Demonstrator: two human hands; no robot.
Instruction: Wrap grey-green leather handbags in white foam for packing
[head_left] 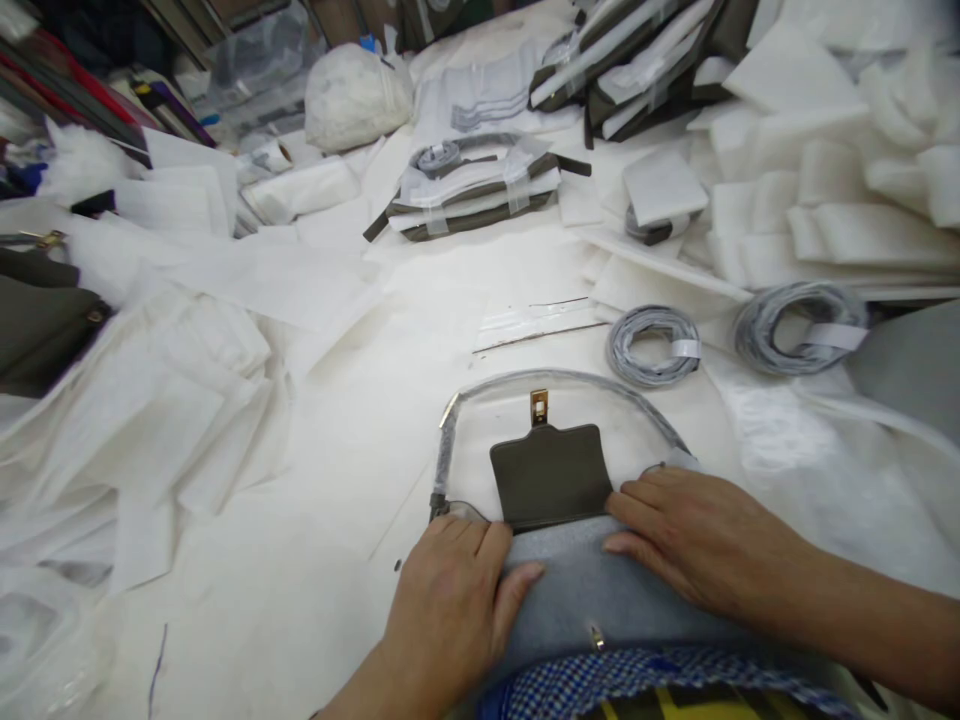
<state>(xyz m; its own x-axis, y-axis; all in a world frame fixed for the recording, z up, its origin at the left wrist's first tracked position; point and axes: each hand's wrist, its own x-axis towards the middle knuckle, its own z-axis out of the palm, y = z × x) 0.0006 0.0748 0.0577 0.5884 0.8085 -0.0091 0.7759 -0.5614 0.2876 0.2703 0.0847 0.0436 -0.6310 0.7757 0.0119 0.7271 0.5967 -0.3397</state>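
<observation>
A small grey handbag (592, 600) lies at the near edge of the white table, its dark olive flap (551, 475) opened away from me with a gold clasp (538, 405) at its tip. A plastic-wrapped strap (525, 380) arcs around the flap. My left hand (450, 610) lies on the bag's left side, fingers flat and together, thumb on the grey body. On the bag's right side rests my right hand (697, 535), its fingers stretched flat towards the flap. Neither hand grips anything.
Two coiled grey straps (652, 345) (799, 325) lie beyond the bag. Wrapped olive bags (472, 190) are stacked at the back centre, white foam sheets (825, 180) at the right, crumpled white wrapping paper (150, 400) at the left. A stuffed white plastic bag (356, 95) sits far back.
</observation>
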